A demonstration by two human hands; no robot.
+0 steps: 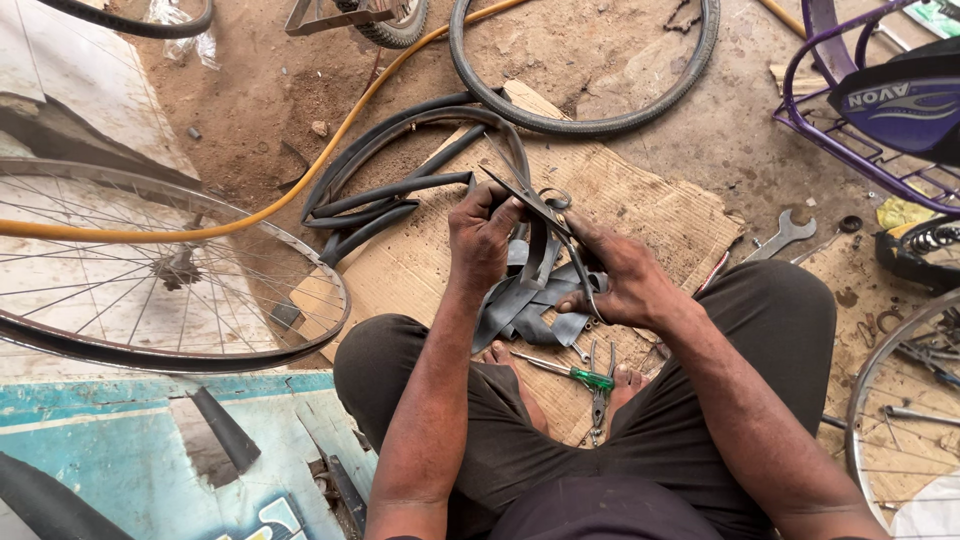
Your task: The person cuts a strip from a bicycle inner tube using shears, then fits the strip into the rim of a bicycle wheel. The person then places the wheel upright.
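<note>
Nearest the lens, dark trousers (pixel 600 450) over crossed legs, bare feet tucked beneath. Beyond them, flattened cardboard (pixel 640 200) spread on the dirt floor. Off to the left, a spoked bicycle wheel (pixel 150 270) lying flat, a yellow hose (pixel 300 180) curving across its top edge. Farther out, a bare tyre (pixel 585 120) arcing over the far end of the cardboard. To the right, a purple bicycle frame (pixel 850 120) with its dark saddle. Black inner tube (pixel 390 190) looped across the cardboard's left part, one end drawn up toward the hands. Left hand (pixel 485 235) closed on a strip of that rubber, thumb and fingers pinching it, cut rubber pieces (pixel 525 305) hanging just below. Right hand (pixel 625 280) curled shut around the handles of long scissors (pixel 535 205), blades parted and angled up-left, touching the rubber by the left fingertips. Down between the feet, pliers (pixel 600 385) beside a green-handled screwdriver (pixel 570 373). At the cardboard's right edge, an open-ended spanner (pixel 785 235).
</note>
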